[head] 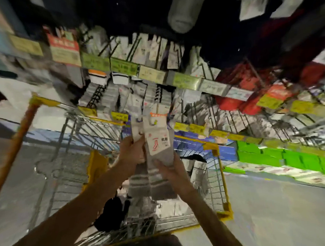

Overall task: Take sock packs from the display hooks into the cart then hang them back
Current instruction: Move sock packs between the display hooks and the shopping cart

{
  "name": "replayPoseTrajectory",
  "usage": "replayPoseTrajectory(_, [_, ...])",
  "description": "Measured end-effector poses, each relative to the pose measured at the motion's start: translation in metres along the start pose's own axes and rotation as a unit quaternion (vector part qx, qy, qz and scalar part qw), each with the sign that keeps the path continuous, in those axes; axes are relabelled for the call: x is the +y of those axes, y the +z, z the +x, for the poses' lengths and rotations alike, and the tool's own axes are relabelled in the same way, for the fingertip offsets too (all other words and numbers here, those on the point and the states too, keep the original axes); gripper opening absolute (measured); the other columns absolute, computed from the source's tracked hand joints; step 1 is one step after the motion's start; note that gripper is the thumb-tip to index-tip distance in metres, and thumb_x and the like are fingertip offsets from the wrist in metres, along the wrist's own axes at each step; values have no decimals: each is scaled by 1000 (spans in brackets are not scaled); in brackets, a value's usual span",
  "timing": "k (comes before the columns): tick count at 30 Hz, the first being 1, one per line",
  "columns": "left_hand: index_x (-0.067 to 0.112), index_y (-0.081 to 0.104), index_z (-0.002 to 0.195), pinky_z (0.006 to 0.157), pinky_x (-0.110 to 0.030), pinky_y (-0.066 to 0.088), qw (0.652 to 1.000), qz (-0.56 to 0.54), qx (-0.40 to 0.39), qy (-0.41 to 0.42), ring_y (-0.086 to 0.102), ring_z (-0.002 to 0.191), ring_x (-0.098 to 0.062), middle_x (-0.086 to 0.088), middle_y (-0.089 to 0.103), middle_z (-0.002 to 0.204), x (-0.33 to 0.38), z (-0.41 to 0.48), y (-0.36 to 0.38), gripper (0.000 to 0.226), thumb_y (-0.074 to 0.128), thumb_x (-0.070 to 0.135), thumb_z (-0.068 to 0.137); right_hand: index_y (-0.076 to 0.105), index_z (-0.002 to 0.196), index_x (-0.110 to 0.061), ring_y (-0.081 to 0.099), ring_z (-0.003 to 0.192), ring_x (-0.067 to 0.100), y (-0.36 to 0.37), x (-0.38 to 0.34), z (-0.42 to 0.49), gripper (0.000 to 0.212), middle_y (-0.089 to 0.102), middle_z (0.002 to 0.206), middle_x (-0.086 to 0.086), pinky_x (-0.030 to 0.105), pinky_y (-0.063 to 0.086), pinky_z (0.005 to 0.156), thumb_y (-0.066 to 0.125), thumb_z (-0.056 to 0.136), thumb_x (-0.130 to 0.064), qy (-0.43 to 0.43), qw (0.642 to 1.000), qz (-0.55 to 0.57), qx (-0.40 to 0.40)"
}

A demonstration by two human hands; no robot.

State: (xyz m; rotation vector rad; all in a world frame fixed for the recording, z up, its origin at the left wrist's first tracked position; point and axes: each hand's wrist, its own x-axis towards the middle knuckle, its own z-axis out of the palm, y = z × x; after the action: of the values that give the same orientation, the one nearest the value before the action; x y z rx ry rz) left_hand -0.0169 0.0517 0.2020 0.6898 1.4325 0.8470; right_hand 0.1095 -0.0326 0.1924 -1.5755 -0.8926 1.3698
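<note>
Grip, left hand [132, 150]: clenched round the upper part of the sock packs, just under their card headers.
Grip, right hand [171, 171]: grasped the grey lower part of the front pack, thumb pressed on its face.
Sock packs [159, 141]: two, touching side by side, upright between both hands, headers above the fingers, striped ends hanging below.
Cart [225, 191]: directly beneath the hands, other packs lying in it.
Display hooks [98, 97]: beyond and above the hands, loaded with packs.
</note>
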Motion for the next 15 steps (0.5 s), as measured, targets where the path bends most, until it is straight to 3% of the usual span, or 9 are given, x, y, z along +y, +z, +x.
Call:
replayPoseTrajectory(3, [23,64,76,61,-23,51,999,12,-27,44,63,57,-1,19,64,51,31,-19,15,23,60,14,97,61,108,-19,66,86,20,-9,-32,-13,28,73,99,2,28,55,68,73,85,-9,-9,999,16,44])
replayPoseTrajectory(6, [15,66,75,54,-17,46,994,48,-49,81,62,59,-3,13,66,56,57,-41,19,22,61,16,96,63,116,-5,67,90,24,-13,-68,-27,41,73,105,14,35,55,75,78,78,-5,-25,998,26,52])
replayPoseTrajectory(8, [13,69,89,57,-17,49,993,55,-57,92,66,74,-13,0,71,80,71,-60,18,11,62,18,96,63,114,-5,70,85,14,-12,-87,-39,41,73,101,6,24,55,68,78,76,-1,-40,996,39,64])
replayPoseTrajectory(10, [19,68,98,64,-25,52,992,34,-74,95,67,87,-22,-7,70,94,85,-77,14,8,60,20,97,61,109,-9,68,68,1,-9,-105,-51,34,71,91,-2,16,50,54,73,80,5,-46,996,55,60])
replayPoseTrajectory(13, [23,66,97,57,-23,51,989,44,-101,99,66,80,-18,1,70,89,99,-91,3,15,59,37,97,63,102,-13,68,62,3,-5,-118,-64,28,72,83,-4,18,49,48,68,82,7,-55,994,73,56])
replayPoseTrajectory(15, [27,68,99,67,-23,53,985,50,-139,91,68,85,-15,11,70,85,105,-98,-7,24,57,48,95,66,103,-12,71,67,12,0,-122,-67,26,74,86,-2,21,51,50,68,83,4,-54,991,99,71])
